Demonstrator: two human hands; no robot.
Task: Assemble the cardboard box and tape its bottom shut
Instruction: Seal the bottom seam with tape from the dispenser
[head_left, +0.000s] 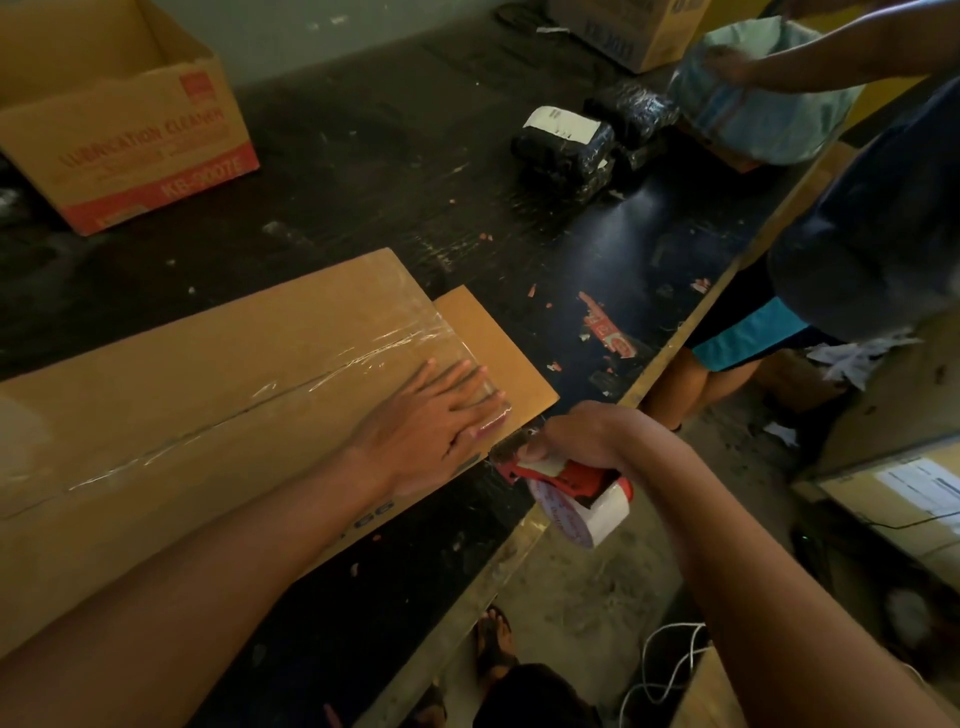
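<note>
**Q:** What does the step in hand call for?

**A:** A clean cut of the strip. The left hand (441, 415) lies flat with straight fingers, pressing the clear tape (363, 353) onto the cardboard box (208, 395) near its 3 o'clock edge. That pressure should hold while the right hand (582, 436), curled round the red tape dispenser (566, 483), tilts the blade and pulls toward 5 o'clock.

**Q:** Where does the box lie relative to the grip?

**A:** It rests taped face up on the dark table (649, 249), extending toward 9 o'clock from the dispenser. The dispenser's blade end sits at the box's edge. The view there is dim, so the strip may or may not already be cut.
</note>
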